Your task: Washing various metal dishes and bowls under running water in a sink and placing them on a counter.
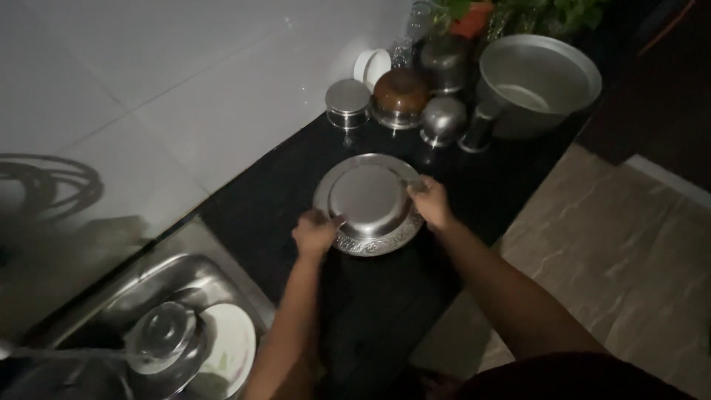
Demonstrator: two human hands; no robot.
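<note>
Dimly lit kitchen, seen from above. Steel plate [368,204] sits at centre frame on a black counter [511,185], apparently flipped bottom-up, with a patterned rim showing along its near edge. Left hand [315,233] grasps the plate's rim at about 8 o'clock, fingers curled onto the edge. Right hand [431,204] grasps the rim at about 3 o'clock, fingertips on the edge. Cannot tell whether the plate is lifted slightly or resting flat on the counter. Beyond the plate, at 12 o'clock, stands a cluster of vessels: a small lidded steel tin [348,104], a brown-lidded bowl [400,96] just beside it, a round steel pot [443,120] in front of that, and a steel tumbler [478,130] next to the pot. At 1 o'clock from the plate, a large steel basin [539,83] sits tilted on the counter, its mouth facing the camera. A white cup [372,67] lies against the wall behind the tin. Green leaves and something orange [474,18] show at the top edge, too dark to identify. At 7 o'clock from the plate, well apart, a steel sink [133,296] holds a white plate [229,348] and an overturned steel vessel [164,337]. White tiled wall [148,89] runs along the left; pale stone floor [629,252] lies to the right.
</note>
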